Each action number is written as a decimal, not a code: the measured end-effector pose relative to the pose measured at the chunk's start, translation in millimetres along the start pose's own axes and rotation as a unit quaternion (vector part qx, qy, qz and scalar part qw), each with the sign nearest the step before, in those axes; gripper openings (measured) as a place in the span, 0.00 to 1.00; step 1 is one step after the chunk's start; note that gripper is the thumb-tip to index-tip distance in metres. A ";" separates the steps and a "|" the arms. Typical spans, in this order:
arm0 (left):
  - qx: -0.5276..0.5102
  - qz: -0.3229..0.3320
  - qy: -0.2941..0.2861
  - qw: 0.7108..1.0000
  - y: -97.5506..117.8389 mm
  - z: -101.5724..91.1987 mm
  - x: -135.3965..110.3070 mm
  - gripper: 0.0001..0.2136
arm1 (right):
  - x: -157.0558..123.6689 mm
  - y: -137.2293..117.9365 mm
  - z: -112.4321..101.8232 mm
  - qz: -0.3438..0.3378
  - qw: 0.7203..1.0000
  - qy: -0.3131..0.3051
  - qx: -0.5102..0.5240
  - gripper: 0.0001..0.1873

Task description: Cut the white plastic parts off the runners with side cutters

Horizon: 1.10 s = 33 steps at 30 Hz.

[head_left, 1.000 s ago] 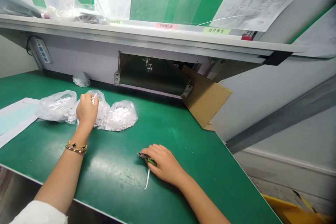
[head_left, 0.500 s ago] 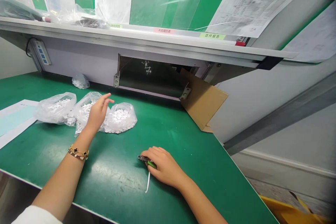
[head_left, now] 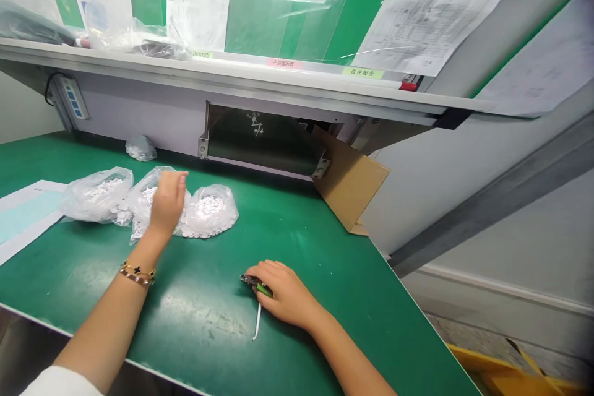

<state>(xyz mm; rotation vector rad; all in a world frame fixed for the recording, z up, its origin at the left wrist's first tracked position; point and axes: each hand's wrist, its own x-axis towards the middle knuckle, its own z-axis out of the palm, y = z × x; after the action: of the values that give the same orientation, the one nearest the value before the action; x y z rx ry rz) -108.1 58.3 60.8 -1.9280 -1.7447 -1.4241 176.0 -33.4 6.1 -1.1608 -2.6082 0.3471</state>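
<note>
My left hand (head_left: 168, 201) is over the middle clear plastic bag (head_left: 145, 202), its back toward me. Its fingers are curled in and mostly hidden, so anything inside them is out of sight. Small white plastic pieces fill this bag, the left bag (head_left: 98, 196) and the right bag (head_left: 211, 210). Nearer the front of the table, my right hand (head_left: 284, 294) is closed around a pair of side cutters (head_left: 250, 281) with green on the handle, jaws pointing left. A thin white strip (head_left: 257, 322) sticks out below that hand, bent at its lower end.
A small crumpled clear bag (head_left: 140, 148) sits by the back panel. White and pale blue sheets (head_left: 28, 213) lie at the left. Behind the green table (head_left: 195, 297), a chute opening (head_left: 264, 140) has a cardboard flap (head_left: 351, 182) at its right. A shelf edge (head_left: 260, 80) overhangs the back.
The stretched fingers of my left hand have curled in, and the wrist has turned above the middle bag. My right hand keeps its grip on the cutters. The view has shifted slightly.
</note>
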 end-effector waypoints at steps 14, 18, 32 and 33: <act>0.117 -0.106 -0.072 0.985 -122.1 -64.3 27.8 0.10 | 0.8 -0.4 1.5 -0.012 1.000 0.003 0.007 0.16; 0.134 -0.087 -0.022 0.987 -66.5 -56.1 -0.9 0.14 | 2.2 -0.8 4.8 0.016 0.999 0.049 0.005 0.15; 0.023 -0.037 -0.448 0.893 113.6 -10.5 -174.1 0.11 | -0.5 -26.4 9.8 -0.004 0.968 0.251 -0.001 0.11; 0.017 -0.044 -0.438 0.898 110.7 -12.1 -173.2 0.11 | -0.8 -28.6 10.0 -0.005 0.968 0.251 0.009 0.12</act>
<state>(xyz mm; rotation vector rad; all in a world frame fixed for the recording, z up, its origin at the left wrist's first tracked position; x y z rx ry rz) 4.2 -99.6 -8.7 -2.7364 -2.1549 -0.4983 153.6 -53.7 5.8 -1.0619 -2.1631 0.0585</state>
